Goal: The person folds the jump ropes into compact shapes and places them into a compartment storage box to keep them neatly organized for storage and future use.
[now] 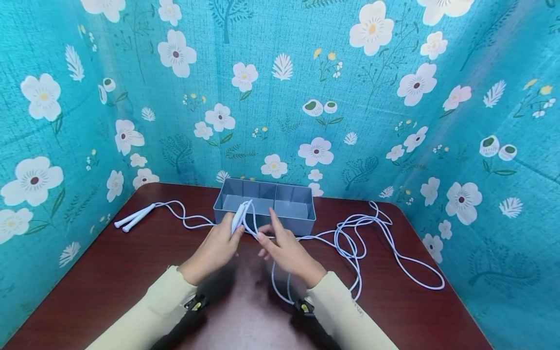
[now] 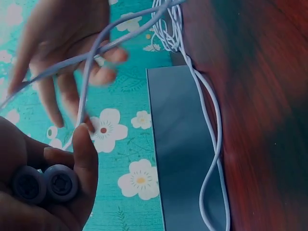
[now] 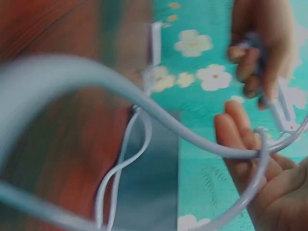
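Note:
My left hand (image 1: 218,249) grips the two white handles (image 1: 238,218) of a skipping rope together. Their round ends (image 2: 61,183) face the left wrist camera. From the handles' other ends the pale rope (image 3: 192,137) loops down toward my right hand (image 1: 286,250). That hand is beside it with fingers extended and apart, palm turned toward the left hand. In the right wrist view the cord crosses in front of the right fingers (image 3: 231,132); a firm hold on it is not visible. Both hands are just in front of a grey divided box (image 1: 302,225).
Another pair of white handles (image 1: 134,217) lies at the table's left, its cord running toward the box. Loose coils of rope (image 1: 350,243) spread over the right side of the dark red table (image 1: 175,272). A floral turquoise curtain (image 1: 280,97) surrounds the back and sides.

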A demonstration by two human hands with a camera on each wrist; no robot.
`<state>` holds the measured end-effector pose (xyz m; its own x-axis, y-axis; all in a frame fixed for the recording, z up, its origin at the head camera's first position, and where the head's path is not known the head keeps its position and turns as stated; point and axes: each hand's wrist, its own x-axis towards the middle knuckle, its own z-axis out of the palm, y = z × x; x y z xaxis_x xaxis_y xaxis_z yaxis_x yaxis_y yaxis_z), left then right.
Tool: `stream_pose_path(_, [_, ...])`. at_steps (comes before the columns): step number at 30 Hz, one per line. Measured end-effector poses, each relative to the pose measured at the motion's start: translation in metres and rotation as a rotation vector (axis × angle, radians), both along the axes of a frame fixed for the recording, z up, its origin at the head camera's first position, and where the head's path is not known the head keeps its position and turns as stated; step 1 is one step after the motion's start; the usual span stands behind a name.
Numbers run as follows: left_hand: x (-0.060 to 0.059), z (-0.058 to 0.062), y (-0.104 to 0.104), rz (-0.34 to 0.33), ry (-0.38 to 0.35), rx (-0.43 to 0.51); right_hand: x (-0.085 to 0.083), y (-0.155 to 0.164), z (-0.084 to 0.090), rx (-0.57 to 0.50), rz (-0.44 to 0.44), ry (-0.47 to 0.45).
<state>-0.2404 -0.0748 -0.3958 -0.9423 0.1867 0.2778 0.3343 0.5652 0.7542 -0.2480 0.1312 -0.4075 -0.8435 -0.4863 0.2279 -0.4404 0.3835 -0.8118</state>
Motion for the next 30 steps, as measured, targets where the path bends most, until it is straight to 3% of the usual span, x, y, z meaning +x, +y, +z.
stream_pose_path(2, [0.001,-0.001,0.001,-0.013,-0.007,-0.019,0.000,-0.002,0.006,-0.139,0.036,-0.087])
stream_pose_path(4, [0.001,-0.002,0.000,-0.022,0.020,-0.055,-0.001,-0.002,0.011,-0.214,0.059,-0.147])
stream_pose_path(6, [0.001,-0.004,-0.001,-0.038,0.074,-0.102,-0.002,-0.002,0.015,-0.244,0.059,-0.186])
stream_pose_path(9, [0.001,-0.006,-0.002,-0.090,0.147,-0.161,-0.006,-0.002,0.017,-0.231,-0.009,-0.175])
stream_pose_path(12, [0.003,-0.005,-0.003,-0.180,0.109,-0.109,-0.010,-0.001,0.015,-0.214,-0.093,-0.078])
stream_pose_path(17, [0.011,0.003,-0.003,-0.338,-0.035,0.123,-0.013,0.000,0.012,-0.200,-0.200,0.161])
stream_pose_path(20, [0.013,0.006,-0.002,-0.405,-0.055,0.241,-0.015,0.001,0.007,-0.187,-0.224,0.265])
stream_pose_path(23, [0.013,0.009,-0.002,-0.419,-0.070,0.363,-0.017,0.001,-0.002,-0.090,-0.243,0.428])
stream_pose_path(25, [0.011,0.012,-0.002,-0.395,-0.074,0.471,-0.017,0.001,-0.009,0.063,-0.257,0.588])
stream_pose_path(28, [0.008,0.017,-0.003,-0.293,-0.052,0.572,-0.017,0.003,-0.018,0.360,-0.279,0.828])
stream_pose_path(30, [0.006,0.018,-0.004,-0.214,-0.040,0.563,-0.015,0.003,-0.021,0.530,-0.268,0.925])
